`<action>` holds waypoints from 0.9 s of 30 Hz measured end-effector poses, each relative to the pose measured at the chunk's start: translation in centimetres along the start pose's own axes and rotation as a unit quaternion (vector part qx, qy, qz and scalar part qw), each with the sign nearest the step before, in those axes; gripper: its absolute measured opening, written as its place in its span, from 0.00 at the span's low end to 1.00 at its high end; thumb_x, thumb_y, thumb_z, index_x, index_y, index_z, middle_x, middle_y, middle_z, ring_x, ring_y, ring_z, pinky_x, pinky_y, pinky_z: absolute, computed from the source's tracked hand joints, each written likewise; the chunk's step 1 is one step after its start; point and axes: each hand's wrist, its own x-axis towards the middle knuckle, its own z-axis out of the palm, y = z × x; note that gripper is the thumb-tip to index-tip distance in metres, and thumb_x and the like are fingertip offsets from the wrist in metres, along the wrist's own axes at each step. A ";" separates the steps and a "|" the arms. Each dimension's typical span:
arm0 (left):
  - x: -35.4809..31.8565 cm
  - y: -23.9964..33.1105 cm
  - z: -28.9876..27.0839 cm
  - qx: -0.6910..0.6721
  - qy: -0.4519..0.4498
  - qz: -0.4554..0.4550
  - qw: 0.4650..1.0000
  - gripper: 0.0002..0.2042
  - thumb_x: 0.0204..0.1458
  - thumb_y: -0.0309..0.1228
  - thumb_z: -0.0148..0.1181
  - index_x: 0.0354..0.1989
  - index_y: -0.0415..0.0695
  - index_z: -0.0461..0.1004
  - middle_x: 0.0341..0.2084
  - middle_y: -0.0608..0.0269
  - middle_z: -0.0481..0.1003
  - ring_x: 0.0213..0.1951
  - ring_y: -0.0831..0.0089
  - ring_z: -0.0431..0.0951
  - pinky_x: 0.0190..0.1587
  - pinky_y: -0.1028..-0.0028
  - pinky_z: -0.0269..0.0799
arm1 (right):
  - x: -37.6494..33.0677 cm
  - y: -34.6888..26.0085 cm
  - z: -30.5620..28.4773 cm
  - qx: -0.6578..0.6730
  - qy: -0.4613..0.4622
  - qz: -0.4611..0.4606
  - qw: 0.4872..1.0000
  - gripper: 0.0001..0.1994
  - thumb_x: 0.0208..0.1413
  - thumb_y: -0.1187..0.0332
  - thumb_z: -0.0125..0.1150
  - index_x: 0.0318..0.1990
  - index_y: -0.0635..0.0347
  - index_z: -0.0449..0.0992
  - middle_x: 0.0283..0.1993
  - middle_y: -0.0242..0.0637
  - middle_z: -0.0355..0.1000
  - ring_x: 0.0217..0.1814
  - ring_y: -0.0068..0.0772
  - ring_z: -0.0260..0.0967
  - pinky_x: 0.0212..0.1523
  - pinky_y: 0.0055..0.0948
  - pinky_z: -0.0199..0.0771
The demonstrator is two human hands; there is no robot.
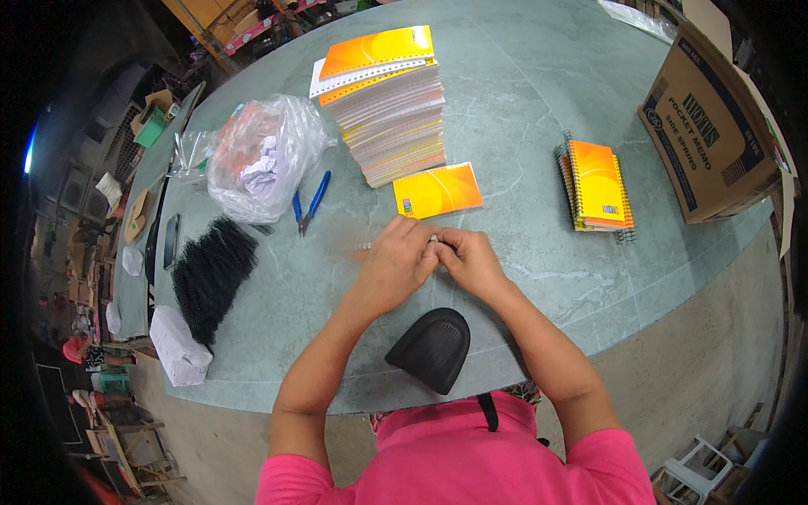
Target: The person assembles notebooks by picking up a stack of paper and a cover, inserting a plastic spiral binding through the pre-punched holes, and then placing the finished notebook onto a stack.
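My left hand (401,254) and my right hand (468,259) meet over the table, fingers closed and fingertips touching. A small whitish bit shows between the fingertips; its kind is unclear. Left of my left hand, a pale strip and an orange-brown smear are blurred by motion. Just beyond the hands lies a yellow-orange memo pad cover (438,191). Behind it rises a tall stack of punched memo pads (393,126). Blue-handled pliers (312,204) lie to the left. Nearest my forearms is a black, rounded, ridged rubber-like piece (433,348).
On the left are a clear plastic bag (268,160) with crumpled paper, a pile of black wire spirals (212,278) and a white wrapped bundle (180,346). Spiral-bound memo pads (598,185) and a cardboard box (709,126) stand right. The table's near edge (337,412) curves before me.
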 end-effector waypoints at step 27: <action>-0.5 6.1 -5.3 -0.218 -0.054 -0.072 0.972 0.18 0.46 0.27 0.61 0.48 0.42 0.71 0.30 0.59 0.74 0.31 0.66 0.74 0.36 0.71 0.69 | -1.3 -3.2 -18.8 0.140 0.255 0.007 0.957 0.28 0.55 0.65 0.58 0.60 0.69 0.59 0.53 0.44 0.67 0.50 0.31 0.68 0.51 0.28 0.67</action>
